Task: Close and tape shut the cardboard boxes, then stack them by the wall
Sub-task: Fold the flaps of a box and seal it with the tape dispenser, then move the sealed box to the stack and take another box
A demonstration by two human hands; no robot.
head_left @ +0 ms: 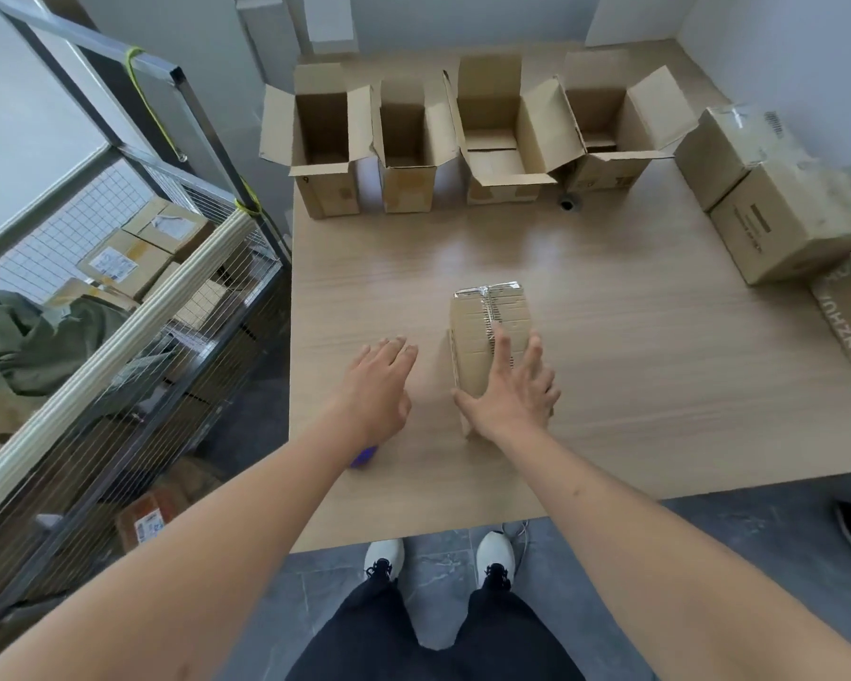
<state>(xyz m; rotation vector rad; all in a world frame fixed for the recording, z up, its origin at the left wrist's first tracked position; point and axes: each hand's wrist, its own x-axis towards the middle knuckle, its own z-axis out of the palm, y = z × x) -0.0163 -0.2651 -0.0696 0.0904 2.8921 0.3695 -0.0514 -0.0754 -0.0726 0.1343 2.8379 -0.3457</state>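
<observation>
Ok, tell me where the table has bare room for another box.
Bare table lies between the taped box and the row of open boxes, and right of the taped box toward the closed boxes. The back edge and far right are crowded.

Single view only. Head-worn wide-angle camera stood at the near edge of the light wood-grain table (610,385), looked steeply down and forward across it toward the white far wall (463,22). Table close; its edges bowed.
</observation>
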